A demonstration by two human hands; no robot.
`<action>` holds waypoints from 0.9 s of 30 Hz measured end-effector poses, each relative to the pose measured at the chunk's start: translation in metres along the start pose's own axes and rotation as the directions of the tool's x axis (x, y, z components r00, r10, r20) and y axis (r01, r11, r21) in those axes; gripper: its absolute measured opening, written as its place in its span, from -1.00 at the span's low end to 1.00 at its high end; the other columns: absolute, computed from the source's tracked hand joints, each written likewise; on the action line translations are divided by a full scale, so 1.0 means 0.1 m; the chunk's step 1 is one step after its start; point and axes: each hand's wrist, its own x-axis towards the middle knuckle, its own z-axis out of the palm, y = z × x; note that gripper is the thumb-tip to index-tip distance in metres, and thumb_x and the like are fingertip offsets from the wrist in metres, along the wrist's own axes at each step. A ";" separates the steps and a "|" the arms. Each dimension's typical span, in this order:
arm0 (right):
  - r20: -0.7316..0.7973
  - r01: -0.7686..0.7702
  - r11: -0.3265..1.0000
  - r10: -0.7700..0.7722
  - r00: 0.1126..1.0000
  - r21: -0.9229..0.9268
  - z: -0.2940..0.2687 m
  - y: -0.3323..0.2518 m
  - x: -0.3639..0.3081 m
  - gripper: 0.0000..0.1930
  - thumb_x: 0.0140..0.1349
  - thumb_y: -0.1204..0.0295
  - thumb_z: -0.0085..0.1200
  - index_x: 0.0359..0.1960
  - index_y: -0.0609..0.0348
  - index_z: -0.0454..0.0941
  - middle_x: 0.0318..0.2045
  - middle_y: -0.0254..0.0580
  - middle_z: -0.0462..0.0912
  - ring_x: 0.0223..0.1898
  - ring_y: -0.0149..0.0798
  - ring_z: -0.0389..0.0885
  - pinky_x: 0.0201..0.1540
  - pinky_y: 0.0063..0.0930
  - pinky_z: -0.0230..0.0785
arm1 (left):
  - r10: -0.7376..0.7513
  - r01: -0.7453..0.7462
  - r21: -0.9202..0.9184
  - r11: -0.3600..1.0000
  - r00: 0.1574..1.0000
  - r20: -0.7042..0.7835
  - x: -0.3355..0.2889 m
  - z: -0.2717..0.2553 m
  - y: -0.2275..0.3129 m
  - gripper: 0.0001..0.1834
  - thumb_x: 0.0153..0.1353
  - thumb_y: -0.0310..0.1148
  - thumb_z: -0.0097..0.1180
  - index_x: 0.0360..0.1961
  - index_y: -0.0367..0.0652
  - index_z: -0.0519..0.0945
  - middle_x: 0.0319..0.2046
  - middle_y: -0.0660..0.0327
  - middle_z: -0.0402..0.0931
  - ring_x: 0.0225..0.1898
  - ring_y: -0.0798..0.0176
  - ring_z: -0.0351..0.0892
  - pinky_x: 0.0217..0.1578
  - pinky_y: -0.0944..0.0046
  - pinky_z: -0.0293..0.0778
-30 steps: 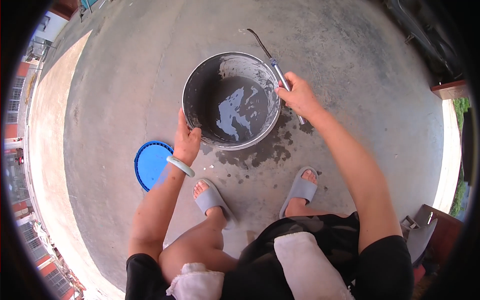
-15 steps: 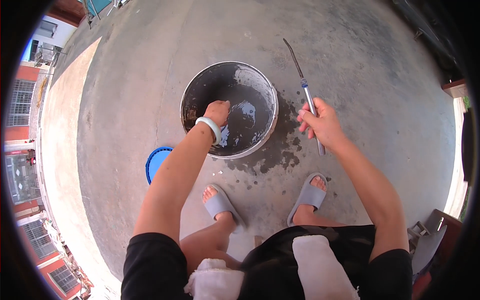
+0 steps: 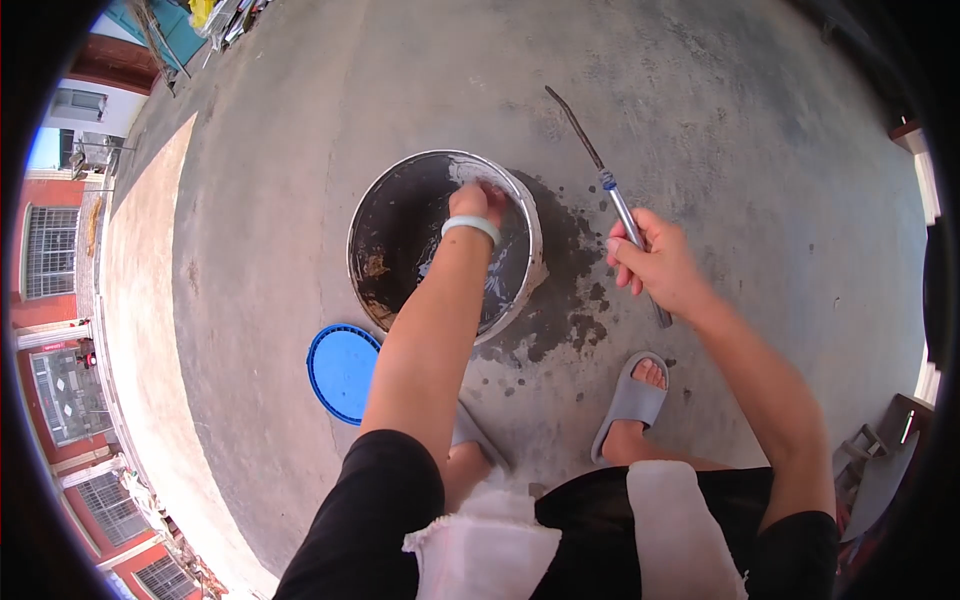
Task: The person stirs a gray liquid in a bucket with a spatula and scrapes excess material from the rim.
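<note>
My left hand (image 3: 476, 203), a pale bangle (image 3: 470, 228) on its wrist, reaches into a round dark tub (image 3: 352, 250) of water, near the far right inner wall where a whitish coating shows. Its fingers point away and are blurred, so what they hold, if anything, cannot be made out. To the right of the tub, my right hand (image 3: 655, 262) is closed round the silver tubular handle of a metal tool (image 3: 628, 218). From a blue binding at the handle's end runs a thin dark rod with a bent tip, pointing up and left in the air.
A blue round lid (image 3: 338, 375) lies on the concrete floor (image 3: 270, 200) left of the tub. Wet patches (image 3: 560, 310) spread to the tub's right. My feet in grey slippers (image 3: 636, 395) stand close by. Buildings with barred windows (image 3: 50, 250) line the far left.
My left hand has moved from the tub's middle toward its far right wall. My right hand still grips the metal tool, now slightly lower in view. The view has shifted.
</note>
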 end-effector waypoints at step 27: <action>0.014 0.130 0.990 -0.130 0.991 -0.047 0.17 -0.32 -0.23 -0.84 0.21 0.40 0.06 -0.26 0.22 0.45 -0.52 -0.32 0.53 -0.59 -0.52 0.50 -0.62 -0.63 0.30 | -0.325 -0.760 0.512 -0.400 0.640 0.697 -1.43 -1.13 -0.21 -0.47 0.19 -0.38 0.00 0.19 -0.28 0.29 -0.23 -0.19 0.54 -0.23 -0.21 0.55 -0.18 -0.01 0.45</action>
